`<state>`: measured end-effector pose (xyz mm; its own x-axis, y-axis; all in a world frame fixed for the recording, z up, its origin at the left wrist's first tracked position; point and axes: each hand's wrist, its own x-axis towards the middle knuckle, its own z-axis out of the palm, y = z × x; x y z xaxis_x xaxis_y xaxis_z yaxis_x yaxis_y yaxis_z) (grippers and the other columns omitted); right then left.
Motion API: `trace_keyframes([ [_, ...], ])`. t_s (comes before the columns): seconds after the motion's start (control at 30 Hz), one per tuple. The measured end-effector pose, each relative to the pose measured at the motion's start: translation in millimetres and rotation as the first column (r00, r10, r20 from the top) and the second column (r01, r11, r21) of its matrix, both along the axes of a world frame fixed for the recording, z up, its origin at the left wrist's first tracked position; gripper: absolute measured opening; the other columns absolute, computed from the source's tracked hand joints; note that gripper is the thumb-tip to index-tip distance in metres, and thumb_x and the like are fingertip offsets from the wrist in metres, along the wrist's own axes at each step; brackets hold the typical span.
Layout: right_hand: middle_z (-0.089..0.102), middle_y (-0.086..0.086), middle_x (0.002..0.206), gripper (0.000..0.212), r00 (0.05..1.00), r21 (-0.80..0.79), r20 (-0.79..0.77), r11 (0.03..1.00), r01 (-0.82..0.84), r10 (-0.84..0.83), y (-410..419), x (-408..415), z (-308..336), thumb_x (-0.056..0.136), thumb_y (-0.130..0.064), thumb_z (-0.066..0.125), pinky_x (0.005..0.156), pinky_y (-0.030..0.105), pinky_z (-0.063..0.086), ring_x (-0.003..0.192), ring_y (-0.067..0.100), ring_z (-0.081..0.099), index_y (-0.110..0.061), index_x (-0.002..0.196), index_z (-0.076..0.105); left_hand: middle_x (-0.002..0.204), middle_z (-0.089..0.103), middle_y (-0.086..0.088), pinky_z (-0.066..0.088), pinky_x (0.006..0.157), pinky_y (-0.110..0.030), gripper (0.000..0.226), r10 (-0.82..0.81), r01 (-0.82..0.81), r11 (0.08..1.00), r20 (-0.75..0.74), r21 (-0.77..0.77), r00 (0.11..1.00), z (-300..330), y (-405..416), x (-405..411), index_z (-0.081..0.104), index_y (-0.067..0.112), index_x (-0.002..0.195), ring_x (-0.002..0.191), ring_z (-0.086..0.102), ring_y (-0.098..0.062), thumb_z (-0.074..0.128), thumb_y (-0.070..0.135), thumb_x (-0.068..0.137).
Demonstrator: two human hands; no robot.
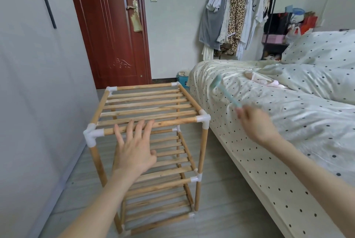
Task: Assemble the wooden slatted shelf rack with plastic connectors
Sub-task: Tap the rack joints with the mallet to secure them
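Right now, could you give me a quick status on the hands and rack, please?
Left hand open on rack front rail. Right hand holds blurred teal tool over bed. Rack upright.

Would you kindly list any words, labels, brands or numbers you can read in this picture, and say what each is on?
No text can be read anywhere.
Shelf rack and white connectors: no markings visible.
Red bags on the far shelf: any print is too small and blurred to read.

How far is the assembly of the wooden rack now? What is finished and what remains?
Mostly done, it seems: the rack stands upright with three slatted tiers, and white connectors sit on its visible corners. The left hand rests open on the top front rail. The right hand holds a blurred light-blue tool over the bed. Perhaps only final checking remains.
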<state>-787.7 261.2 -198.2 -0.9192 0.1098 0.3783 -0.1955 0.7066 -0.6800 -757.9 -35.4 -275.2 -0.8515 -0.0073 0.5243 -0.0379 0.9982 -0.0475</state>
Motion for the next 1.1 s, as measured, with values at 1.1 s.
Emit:
trace_keyframes([
  [1.1, 0.064, -0.014, 0.087, 0.029, 0.911, 0.171, 0.038, 0.895, -0.412, 0.411, -77, 10, -6, 0.1, -0.03, 0.037, 0.072, 0.031, 0.041, 0.076, 0.011, 0.057, -0.014, 0.084, 0.056, 0.099, 0.048, 0.008, -0.015, 0.111, -0.036, 0.035, -0.137, 0.24, 0.859, -0.248, 0.452, 0.959, 12, -51, 14, 0.047, 0.029, 0.094, 0.115, 0.039, -0.018, 0.023, 0.053, 0.087],
])
